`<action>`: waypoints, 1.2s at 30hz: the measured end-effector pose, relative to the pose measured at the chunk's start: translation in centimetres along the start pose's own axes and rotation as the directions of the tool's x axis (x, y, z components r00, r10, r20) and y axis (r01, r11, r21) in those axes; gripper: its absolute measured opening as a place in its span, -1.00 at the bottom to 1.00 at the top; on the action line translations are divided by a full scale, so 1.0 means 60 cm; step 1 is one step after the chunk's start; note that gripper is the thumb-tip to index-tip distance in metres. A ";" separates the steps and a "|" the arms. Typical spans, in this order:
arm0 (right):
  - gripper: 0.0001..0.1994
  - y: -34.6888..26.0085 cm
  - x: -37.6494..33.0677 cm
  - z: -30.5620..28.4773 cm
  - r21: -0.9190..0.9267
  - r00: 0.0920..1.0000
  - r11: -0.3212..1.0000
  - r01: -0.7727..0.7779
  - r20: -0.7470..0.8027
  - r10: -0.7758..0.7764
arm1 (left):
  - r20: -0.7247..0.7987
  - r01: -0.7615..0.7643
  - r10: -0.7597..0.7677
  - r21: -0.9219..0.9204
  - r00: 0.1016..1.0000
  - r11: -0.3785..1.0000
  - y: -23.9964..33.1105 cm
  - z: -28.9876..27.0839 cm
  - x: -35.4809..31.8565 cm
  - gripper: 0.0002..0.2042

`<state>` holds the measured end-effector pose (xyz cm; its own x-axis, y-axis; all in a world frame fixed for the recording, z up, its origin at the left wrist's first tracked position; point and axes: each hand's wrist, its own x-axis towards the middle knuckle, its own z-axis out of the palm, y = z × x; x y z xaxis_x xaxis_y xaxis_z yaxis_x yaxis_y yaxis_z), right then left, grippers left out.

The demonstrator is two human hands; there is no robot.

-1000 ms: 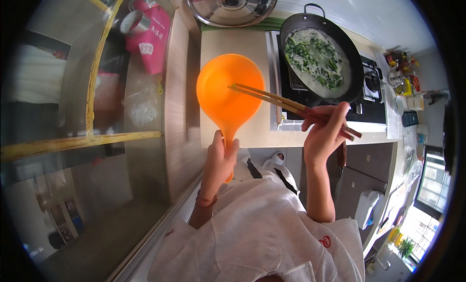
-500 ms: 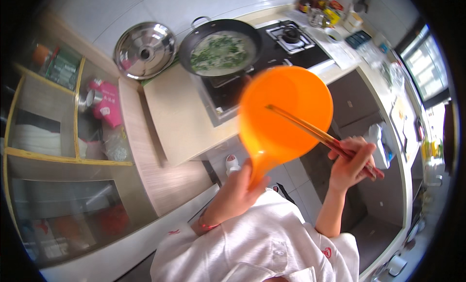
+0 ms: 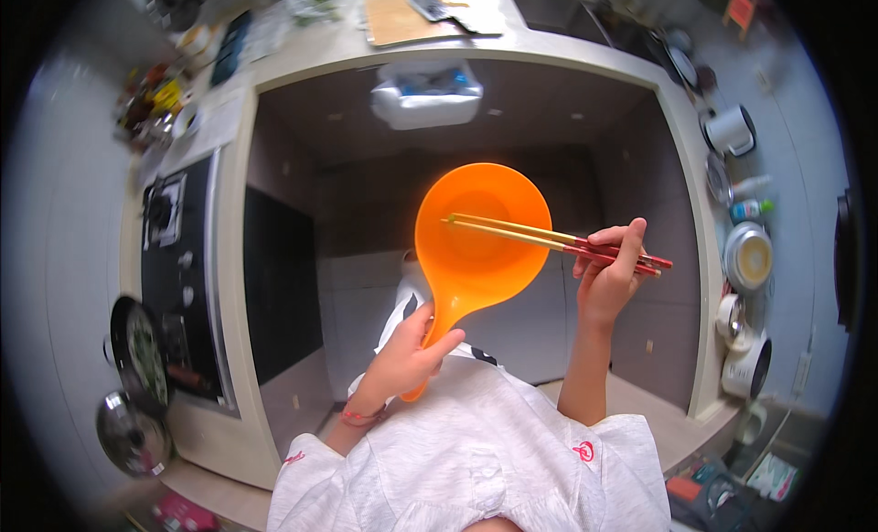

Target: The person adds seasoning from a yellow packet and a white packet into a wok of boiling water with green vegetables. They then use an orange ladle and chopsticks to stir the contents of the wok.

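Observation:
An orange long-handled water ladle is in front of my body, its wide bowl facing up. My left hand is closed round its handle. In my right hand is a pair of chopsticks with red upper ends and pale tips. The tips reach over the ladle's bowl, slightly parted, with a small green bit at them. Whether they touch the inside of the bowl, I cannot tell. At the left, a black wok with green leaves in pale liquid sits on the black gas stove.
A metal lid rests beside the wok. Across the far counter are a cutting board and a cleaver. A white bag hangs below that counter's edge. Pots and a white pitcher line the right counter.
My body has turned right, so the stove and wok now lie at the left. The ladle and chopsticks came along in my hands, both still held.

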<state>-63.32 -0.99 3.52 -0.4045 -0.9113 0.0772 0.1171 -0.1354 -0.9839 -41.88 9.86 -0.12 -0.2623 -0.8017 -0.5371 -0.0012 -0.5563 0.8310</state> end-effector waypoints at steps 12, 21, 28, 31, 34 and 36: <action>-0.50 0.065 0.323 0.044 -0.135 0.964 0.990 -0.032 -0.267 -0.005 | 0.251 -0.001 -0.026 0.105 0.968 0.995 0.201 -0.082 0.414 -0.62; -0.53 0.055 0.596 0.045 -0.097 0.774 0.910 0.404 -0.494 -0.396 | 0.306 0.000 -0.029 0.095 0.952 0.995 0.356 -0.109 0.686 -0.67; -0.59 0.146 0.960 0.018 -0.234 0.858 0.942 0.242 -0.402 -0.320 | 0.300 0.034 -0.035 0.009 0.953 0.999 0.498 -0.071 0.944 -0.71; -0.60 0.208 1.161 -0.004 -0.386 0.915 0.920 0.068 -0.345 -0.211 | 0.306 0.022 -0.023 0.007 0.952 1.000 0.554 -0.047 1.084 -0.77; -0.61 0.287 1.376 -0.005 -0.496 0.949 0.862 -0.103 -0.309 -0.065 | 0.228 0.011 -0.016 0.023 0.973 1.000 0.621 -0.006 1.213 -0.75; -0.60 0.355 1.523 -0.008 -0.684 0.971 0.706 -0.182 -0.240 0.018 | 0.155 -0.007 0.000 0.042 0.988 0.999 0.645 0.017 1.293 -0.73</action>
<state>-98.23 -86.97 -10.48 -0.6079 -0.7938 0.0184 -0.4642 0.3364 -0.8194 -63.23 -73.67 -9.50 -0.4091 -0.7582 -0.5076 -0.0403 -0.5408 0.8402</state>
